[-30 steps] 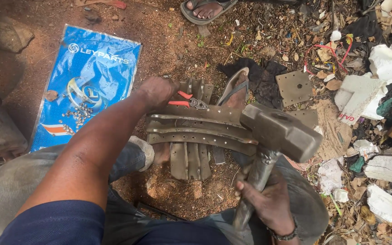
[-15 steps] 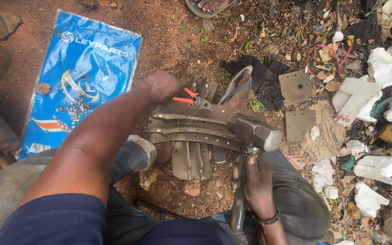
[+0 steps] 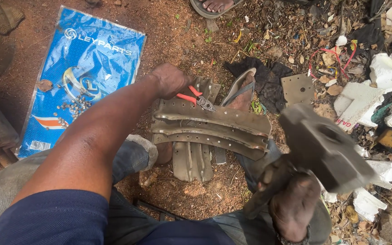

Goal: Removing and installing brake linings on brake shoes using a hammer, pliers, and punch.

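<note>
A curved metal brake shoe (image 3: 214, 127) with rows of holes lies across other metal pieces on the dirt in front of me. My left hand (image 3: 171, 80) grips red-handled pliers (image 3: 196, 97), whose jaws rest on the shoe's upper edge. My right hand (image 3: 293, 206) is closed on the handle of a heavy hammer (image 3: 325, 145). The hammer is raised and blurred, to the right of the shoe and above its right end.
A blue plastic bag (image 3: 85, 68) with several small rivets on it lies at left. A sandal (image 3: 239, 90) and a flat metal plate (image 3: 298, 88) lie behind the shoe. White foam scraps (image 3: 386, 72) and litter fill the right side. Another person's sandalled foot (image 3: 214, 5) is at top.
The hammer head was down on the brake shoe's right end half a second ago. It has now swung up and to the right. My left hand still holds the pliers in place.
</note>
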